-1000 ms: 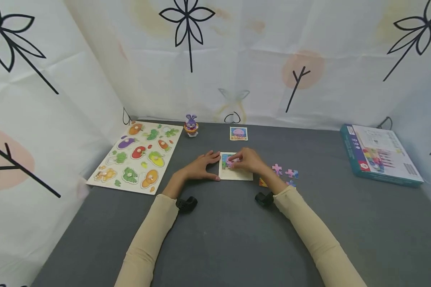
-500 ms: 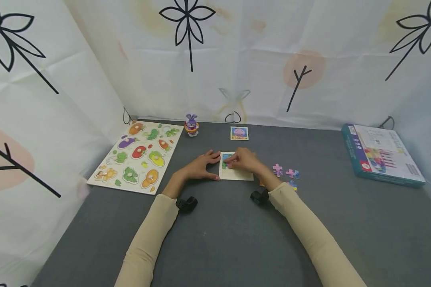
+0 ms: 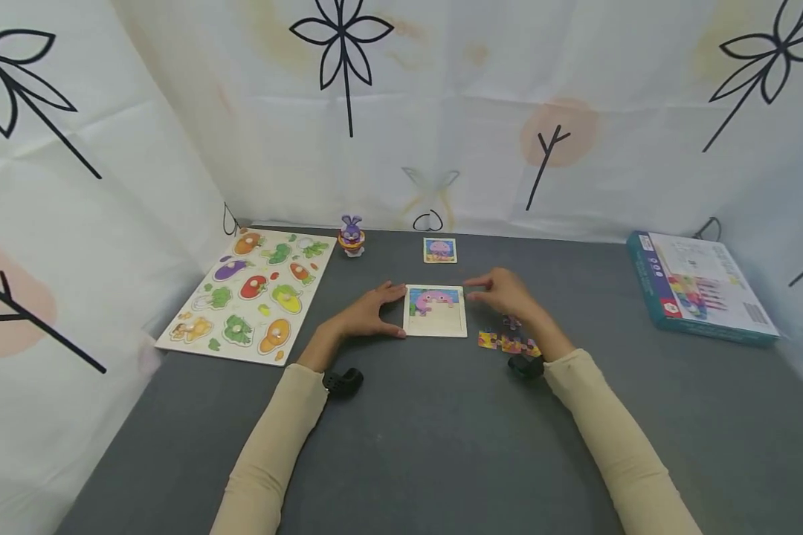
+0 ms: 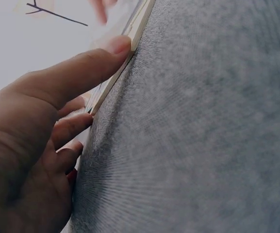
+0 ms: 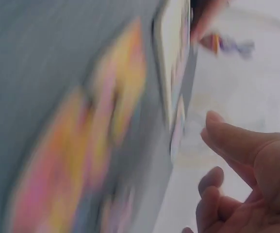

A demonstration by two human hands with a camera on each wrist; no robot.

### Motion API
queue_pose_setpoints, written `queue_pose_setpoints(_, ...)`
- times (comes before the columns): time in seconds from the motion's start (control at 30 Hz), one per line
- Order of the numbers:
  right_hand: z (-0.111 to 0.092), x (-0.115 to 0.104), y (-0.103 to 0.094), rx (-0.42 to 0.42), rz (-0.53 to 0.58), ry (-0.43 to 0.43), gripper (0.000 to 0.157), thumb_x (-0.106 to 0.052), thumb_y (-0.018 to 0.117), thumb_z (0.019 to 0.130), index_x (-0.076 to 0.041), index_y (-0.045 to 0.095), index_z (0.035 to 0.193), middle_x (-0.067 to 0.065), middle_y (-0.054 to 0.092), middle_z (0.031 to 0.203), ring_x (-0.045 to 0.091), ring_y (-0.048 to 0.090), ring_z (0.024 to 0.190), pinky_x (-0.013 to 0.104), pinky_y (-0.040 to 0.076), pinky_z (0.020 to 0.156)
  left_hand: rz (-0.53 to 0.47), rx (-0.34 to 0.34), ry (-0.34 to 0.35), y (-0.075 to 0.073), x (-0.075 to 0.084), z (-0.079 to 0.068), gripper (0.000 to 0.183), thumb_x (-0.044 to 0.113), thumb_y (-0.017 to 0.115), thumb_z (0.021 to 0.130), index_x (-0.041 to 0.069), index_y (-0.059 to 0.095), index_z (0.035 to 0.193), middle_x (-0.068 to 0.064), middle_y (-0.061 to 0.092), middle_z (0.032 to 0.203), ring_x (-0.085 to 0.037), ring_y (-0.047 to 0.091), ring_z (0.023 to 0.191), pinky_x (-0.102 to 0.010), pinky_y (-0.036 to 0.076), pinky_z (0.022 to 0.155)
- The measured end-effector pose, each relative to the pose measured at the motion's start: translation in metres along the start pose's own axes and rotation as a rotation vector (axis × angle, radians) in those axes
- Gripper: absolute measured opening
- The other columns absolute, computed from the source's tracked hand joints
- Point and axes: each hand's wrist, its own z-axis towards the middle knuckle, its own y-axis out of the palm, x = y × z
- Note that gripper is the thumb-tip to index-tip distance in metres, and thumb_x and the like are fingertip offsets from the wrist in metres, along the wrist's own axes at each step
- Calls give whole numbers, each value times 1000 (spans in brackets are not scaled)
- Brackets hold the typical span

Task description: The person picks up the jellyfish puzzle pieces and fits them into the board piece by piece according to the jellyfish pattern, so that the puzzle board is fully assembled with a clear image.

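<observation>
A square puzzle board (image 3: 435,327) lies flat on the grey table, its upper part filled with joined pieces showing a pink cartoon figure (image 3: 432,299) on blue and green. My left hand (image 3: 369,312) rests at the board's left side, fingertips at the upper corner and thumb at the lower one. In the left wrist view the thumb (image 4: 119,46) touches the pale board edge (image 4: 142,24). To the right of the board, my right hand (image 3: 505,292) hovers with nothing held, index finger and thumb apart. Loose jigsaw pieces (image 3: 511,344) lie below it, partly hidden by the wrist.
Behind the board lies a small picture card (image 3: 439,250). A purple rabbit figurine (image 3: 351,236) stands at the back, beside a vegetable puzzle board (image 3: 247,297) on the left. At the far right is a teal-edged box (image 3: 702,286). White patterned cloth (image 3: 442,111) encloses the table.
My right hand has let go of a puzzle piece in the board and moved right, off the board. The pink figure is uncovered. The left hand stays at the board's side.
</observation>
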Motion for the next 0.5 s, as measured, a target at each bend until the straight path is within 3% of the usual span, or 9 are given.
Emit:
queue_pose_setpoints(0.1, -19, 24, -20, -21, 22, 34, 37, -17, 64, 86, -2, 61, 120, -6, 27, 48, 8, 23, 40, 24, 27, 41, 14, 2, 24, 0, 0, 0, 84, 33, 76, 74, 14, 34, 144, -10, 23, 152, -34, 7, 143, -56, 11, 111)
queue_pose_setpoints(0.2, -36, 47, -32, -66, 43, 40, 41, -13, 66, 84, 1, 59, 121, -9, 33, 47, 8, 22, 41, 25, 27, 42, 52, -24, 60, 2, 0, 1, 74, 34, 73, 77, 15, 39, 141, -12, 21, 153, -37, 5, 142, -58, 9, 110)
queue_pose_setpoints(0.37, -45, 67, -34, -131, 34, 23, 46, -11, 72, 78, 3, 59, 120, -7, 21, 48, 8, 17, 46, 27, 24, 46, 75, -21, 72, 1, 0, -1, 67, 33, 71, 79, 15, 44, 138, -14, 20, 153, -38, 6, 142, -59, 10, 109)
queue_pose_setpoints(0.5, -45, 73, -31, -104, 56, 3, 41, -8, 74, 75, 4, 63, 113, -9, 29, 50, 7, 18, 47, 25, 24, 47, 66, -26, 70, 1, 1, -1, 66, 34, 70, 80, 16, 44, 139, -13, 20, 153, -38, 5, 142, -59, 9, 109)
